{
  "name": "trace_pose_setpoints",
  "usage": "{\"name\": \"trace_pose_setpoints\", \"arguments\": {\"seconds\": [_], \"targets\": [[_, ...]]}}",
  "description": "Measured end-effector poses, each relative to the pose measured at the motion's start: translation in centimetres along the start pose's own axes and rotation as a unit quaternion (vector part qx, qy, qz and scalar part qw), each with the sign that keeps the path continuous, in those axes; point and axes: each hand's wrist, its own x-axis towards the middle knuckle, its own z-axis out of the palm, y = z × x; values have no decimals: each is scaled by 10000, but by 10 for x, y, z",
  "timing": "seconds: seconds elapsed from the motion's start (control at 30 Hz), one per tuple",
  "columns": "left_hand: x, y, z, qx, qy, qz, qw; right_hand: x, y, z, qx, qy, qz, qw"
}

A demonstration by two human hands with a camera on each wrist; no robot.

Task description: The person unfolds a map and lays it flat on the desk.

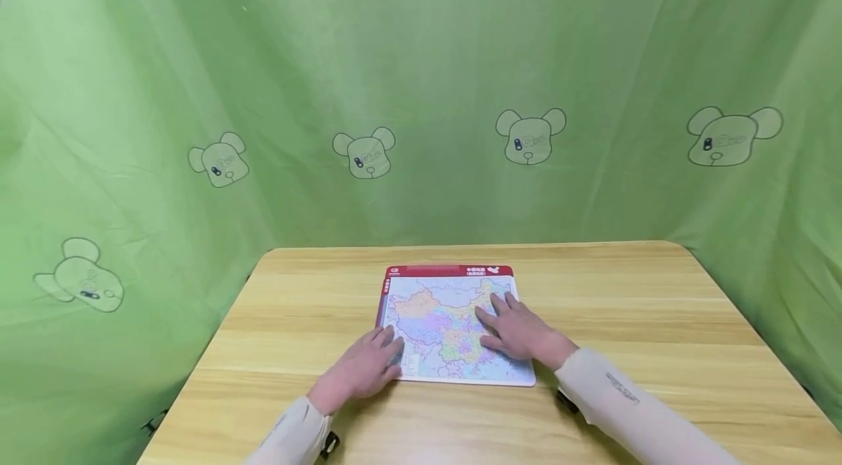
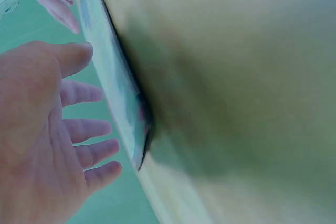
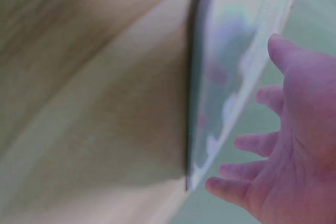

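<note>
A flat map board [image 1: 437, 330] with a red top band and a colourful printed map lies on the wooden table. My left hand [image 1: 365, 364] is at its lower left edge, fingertips over the border. Over the map's right side, my right hand [image 1: 520, 328] has its fingers spread. In the left wrist view the left hand [image 2: 42, 124] shows loosely bent fingers and a bare palm beside the board [image 2: 123, 82]. The right wrist view shows the right hand [image 3: 294, 140] with nothing in its palm. Whether the fingertips touch the board I cannot tell.
The light wooden table [image 1: 316, 297] stretches to both sides of the board. Behind and around it hangs a green cloth [image 1: 434, 202] printed with bear heads. Dark straps show at both wrists, below light sleeves [image 1: 631, 399].
</note>
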Motion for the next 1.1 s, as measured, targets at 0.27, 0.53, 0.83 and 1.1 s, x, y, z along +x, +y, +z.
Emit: {"name": "trace_pose_setpoints", "arguments": {"seconds": [0.27, 0.53, 0.83, 1.1], "targets": [[22, -15, -3, -204, 5, -177, 9996, -23, -12, -2, 41, -158, -409, 9990], [29, -17, 5, -407, -322, -186, 9985, -39, -17, 6, 177, -282, -579, 9978], [29, -13, 7, -401, -556, -278, 9973, -42, -10, 7, 261, -165, -625, 9976], [26, -9, 5, -351, -513, -184, 9979, -41, -4, 9, 168, -61, -711, 9973]]}}
